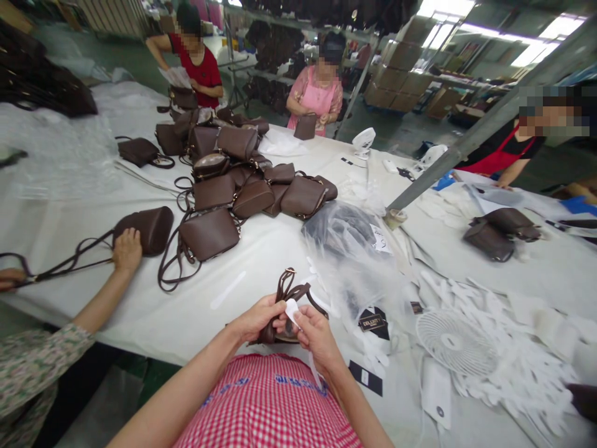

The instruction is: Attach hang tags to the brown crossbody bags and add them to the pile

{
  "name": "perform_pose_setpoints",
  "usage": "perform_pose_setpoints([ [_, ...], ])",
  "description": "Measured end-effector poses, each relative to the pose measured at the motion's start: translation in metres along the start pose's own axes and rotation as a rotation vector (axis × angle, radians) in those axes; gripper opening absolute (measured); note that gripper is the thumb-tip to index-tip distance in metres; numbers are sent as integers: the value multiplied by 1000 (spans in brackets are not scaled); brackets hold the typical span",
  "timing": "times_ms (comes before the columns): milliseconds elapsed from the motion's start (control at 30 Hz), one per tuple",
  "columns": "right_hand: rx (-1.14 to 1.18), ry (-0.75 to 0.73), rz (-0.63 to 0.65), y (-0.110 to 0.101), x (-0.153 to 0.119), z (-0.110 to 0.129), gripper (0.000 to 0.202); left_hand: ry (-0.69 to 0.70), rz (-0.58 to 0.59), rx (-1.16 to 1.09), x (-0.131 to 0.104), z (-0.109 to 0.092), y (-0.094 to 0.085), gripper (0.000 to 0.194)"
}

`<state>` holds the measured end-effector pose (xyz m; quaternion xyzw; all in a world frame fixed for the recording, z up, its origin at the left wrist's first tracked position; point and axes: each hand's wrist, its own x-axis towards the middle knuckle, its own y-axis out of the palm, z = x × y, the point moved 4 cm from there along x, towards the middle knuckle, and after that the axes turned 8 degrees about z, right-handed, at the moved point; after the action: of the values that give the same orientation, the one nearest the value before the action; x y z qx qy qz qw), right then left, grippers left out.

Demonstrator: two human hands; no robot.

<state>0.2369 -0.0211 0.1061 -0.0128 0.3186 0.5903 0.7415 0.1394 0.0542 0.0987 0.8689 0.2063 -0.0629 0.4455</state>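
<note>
Close to my body at the table edge, a brown bag [285, 336] lies mostly hidden under my hands. Its looped strap [291, 291] stands up in front of them. My left hand [262, 318] is closed around part of the strap, its thumb touching a small white slip [292, 312]. My right hand [315, 333] pinches that slip from the other side, and a thin white strip [314, 369] hangs below it. To the right lies a clear plastic bag [352, 255] with dark contents, beside black cards [373, 323] with printed labels.
Brown bags [212, 233] with straps pile up ahead. On the left, a co-worker's hand [127, 250] rests on another bag [152, 229]. A white fan [454, 342] lies among white scraps at right. A metal post [466, 144] rises there. Several people work around the table.
</note>
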Motion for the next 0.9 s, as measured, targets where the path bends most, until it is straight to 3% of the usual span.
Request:
perform_pose_setpoints([
  [200, 46, 22, 110, 4, 5, -5, 42, -34, 96, -152, 2, 12, -7, 42],
  [567, 124, 52, 242, 9, 7, -9, 39, -50, 107, -125, -3, 11, -6, 37],
  [900, 131, 43, 252, 8, 8, -10, 37, -41, 61, -84, -2, 11, -6, 36],
])
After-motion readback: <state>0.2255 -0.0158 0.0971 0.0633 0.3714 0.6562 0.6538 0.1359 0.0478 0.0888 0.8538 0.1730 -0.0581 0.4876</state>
